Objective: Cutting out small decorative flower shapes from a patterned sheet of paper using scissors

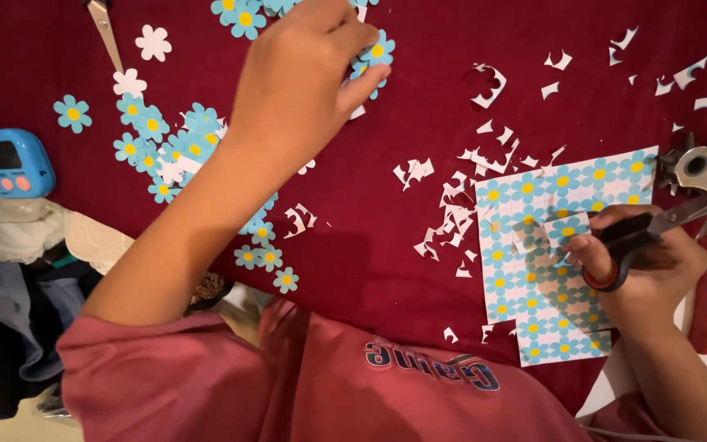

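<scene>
Pinching blue paper flower (pixel 376 56), yellow centre, left hand (pixel 300 78).

Blue timer (pixel 10 161) at the left edge, bundled cloths (pixel 10 270) below, metal punch (pixel 701 168) far right.

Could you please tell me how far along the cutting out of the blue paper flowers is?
Done: many cut-out blue paper flowers lie on the dark red cloth, with white paper scraps beside them. In hand: the left hand sets down a blue flower; the right hand holds black-handled scissors. Left: most of the printed flower sheet is uncut.
</scene>
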